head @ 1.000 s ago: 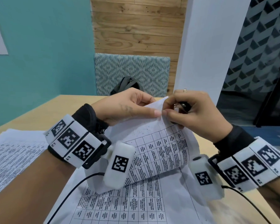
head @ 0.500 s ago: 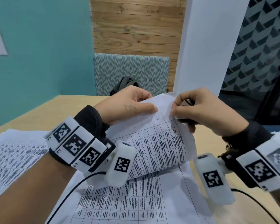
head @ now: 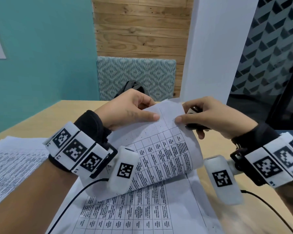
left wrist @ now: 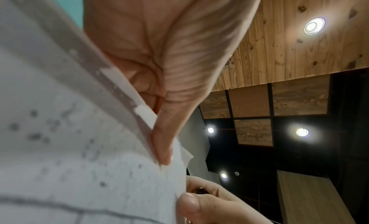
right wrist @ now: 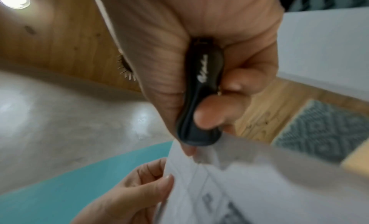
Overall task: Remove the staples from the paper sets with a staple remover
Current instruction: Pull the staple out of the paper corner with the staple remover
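A printed paper set (head: pixel 166 149) with a table grid curls up off the desk between both hands. My left hand (head: pixel 134 110) pinches its top edge, thumb on the near face (left wrist: pixel 163 142). My right hand (head: pixel 208 115) grips a black staple remover (right wrist: pixel 199 93) in its curled fingers, and its thumb (head: pixel 181 119) pinches the right part of the same top edge. The remover (head: pixel 193 110) shows only partly in the head view. No staple is visible.
A stack of printed sheets (head: pixel 12 166) lies at the left on the wooden desk (head: pixel 46 120). Another printed sheet (head: pixel 142 213) lies flat under the curled one. A patterned chair back (head: pixel 135 76) and a dark bag stand beyond the far edge.
My two thumbs, which met at the top edge, have moved apart. The right hand slid to the right along the paper edge with the remover.
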Available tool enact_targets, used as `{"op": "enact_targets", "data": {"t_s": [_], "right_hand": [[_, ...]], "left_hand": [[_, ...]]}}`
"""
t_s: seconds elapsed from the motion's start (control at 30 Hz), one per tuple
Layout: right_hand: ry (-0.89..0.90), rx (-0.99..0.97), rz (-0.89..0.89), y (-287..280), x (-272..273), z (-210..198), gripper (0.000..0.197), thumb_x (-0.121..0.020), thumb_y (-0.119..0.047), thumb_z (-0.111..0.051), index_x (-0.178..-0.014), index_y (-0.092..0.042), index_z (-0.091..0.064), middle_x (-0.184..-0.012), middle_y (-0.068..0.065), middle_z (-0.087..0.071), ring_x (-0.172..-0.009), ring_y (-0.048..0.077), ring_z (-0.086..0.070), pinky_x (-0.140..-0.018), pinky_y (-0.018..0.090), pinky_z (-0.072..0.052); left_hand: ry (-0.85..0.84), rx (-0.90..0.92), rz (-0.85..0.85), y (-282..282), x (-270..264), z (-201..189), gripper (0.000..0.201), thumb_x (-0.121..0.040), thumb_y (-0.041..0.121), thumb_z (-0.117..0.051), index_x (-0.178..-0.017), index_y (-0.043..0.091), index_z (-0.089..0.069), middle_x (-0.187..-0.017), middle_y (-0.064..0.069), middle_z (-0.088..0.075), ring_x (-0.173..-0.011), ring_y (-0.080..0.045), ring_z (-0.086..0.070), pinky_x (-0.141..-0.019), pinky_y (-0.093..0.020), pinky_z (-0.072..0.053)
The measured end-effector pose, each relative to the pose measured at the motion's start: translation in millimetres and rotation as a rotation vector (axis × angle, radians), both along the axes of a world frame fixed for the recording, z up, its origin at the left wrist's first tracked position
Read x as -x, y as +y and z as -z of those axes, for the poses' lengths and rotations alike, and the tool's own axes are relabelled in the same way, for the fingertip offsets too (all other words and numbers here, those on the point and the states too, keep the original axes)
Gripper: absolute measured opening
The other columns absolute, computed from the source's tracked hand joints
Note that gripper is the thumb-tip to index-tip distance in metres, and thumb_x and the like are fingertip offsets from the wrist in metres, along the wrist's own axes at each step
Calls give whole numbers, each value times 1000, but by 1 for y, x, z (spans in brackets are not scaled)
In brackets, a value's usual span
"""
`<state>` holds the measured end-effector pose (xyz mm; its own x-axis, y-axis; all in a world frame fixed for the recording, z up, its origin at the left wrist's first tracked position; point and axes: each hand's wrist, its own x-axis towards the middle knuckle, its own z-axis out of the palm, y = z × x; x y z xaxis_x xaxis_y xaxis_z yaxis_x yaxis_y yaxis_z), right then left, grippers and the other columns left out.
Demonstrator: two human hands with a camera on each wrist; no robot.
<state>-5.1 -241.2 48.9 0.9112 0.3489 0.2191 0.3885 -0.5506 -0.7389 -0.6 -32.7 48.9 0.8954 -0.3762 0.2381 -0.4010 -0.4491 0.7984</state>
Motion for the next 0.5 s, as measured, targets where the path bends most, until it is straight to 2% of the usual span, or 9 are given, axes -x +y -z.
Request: {"op": "enact_targets", "data": {"t_s": [0.07, 0.13, 0.2, 0.23, 0.27, 0.33, 0.37, 0.5], "right_hand": [[41, -31, -38, 1, -1, 2, 11, -77, -16, -72, -66, -16, -71, -51, -1, -53, -43, 16, -47, -40, 24, -38], [64, -69, -55, 2, -2, 4, 15, -79, -8, -70, -64, -14, -70, -50, -1, -52, -44, 14, -46, -37, 23, -40], [62, -77, -65, 4, 0, 4, 6, -80, -4, -68, -76, 1, -69, -55, 5, -52, -45, 14, -46, -35, 23, -40], [58, -81, -67, 5, 0, 4, 6, -80, -2, -68, -77, 4, -68, -56, 8, -51, -45, 15, -46, -35, 23, -40], [56, -96, -70, 6, 0, 5, 6, -79, -1, -67, -74, 1, -70, -56, 8, -51, -44, 14, -45, -34, 22, -40], [61, -131, -72, 5, -3, 7, 26, -80, 1, -66, -59, -14, -72, -49, 1, -49, -40, 11, -43, -34, 20, -38], [76, -147, -78, 5, -3, 7, 30, -80, 2, -66, -56, -17, -71, -47, -2, -49, -39, 10, -43, -34, 19, -38], [110, -154, -101, 7, -3, 8, 11, -80, 2, -65, -72, -5, -69, -49, 1, -52, -37, 9, -44, -34, 19, -38]], "left_hand": [[6, 18, 21, -1, 1, 0, 15, -79, 10, -70, -94, 7, -70, -91, -14, -73, -75, -20, -67, -77, -39, -55], [10, 26, 36, -1, 2, -1, 18, -79, 7, -70, -96, 7, -70, -94, -15, -72, -77, -20, -67, -77, -37, -55], [16, 22, 41, -1, 2, -1, 22, -78, 5, -70, -100, 8, -69, -95, -14, -72, -79, -20, -67, -78, -35, -56], [19, 20, 45, -1, 2, -1, 24, -78, 4, -70, -102, 8, -69, -95, -13, -72, -80, -21, -67, -77, -35, -56], [21, 17, 48, -1, 2, -1, 26, -78, 2, -70, -104, 8, -68, -96, -13, -72, -81, -20, -68, -77, -34, -56], [21, 15, 53, -1, 1, -1, 28, -79, -1, -68, -106, 7, -66, -97, -13, -72, -83, -21, -68, -78, -33, -56], [21, 18, 59, -1, 1, -1, 29, -79, -3, -67, -106, 6, -66, -98, -13, -72, -85, -21, -68, -79, -33, -55], [33, -3, 102, -1, 2, -2, 32, -80, -6, -65, -109, 8, -65, -100, -12, -72, -91, -26, -69, -83, -37, -55]]}}
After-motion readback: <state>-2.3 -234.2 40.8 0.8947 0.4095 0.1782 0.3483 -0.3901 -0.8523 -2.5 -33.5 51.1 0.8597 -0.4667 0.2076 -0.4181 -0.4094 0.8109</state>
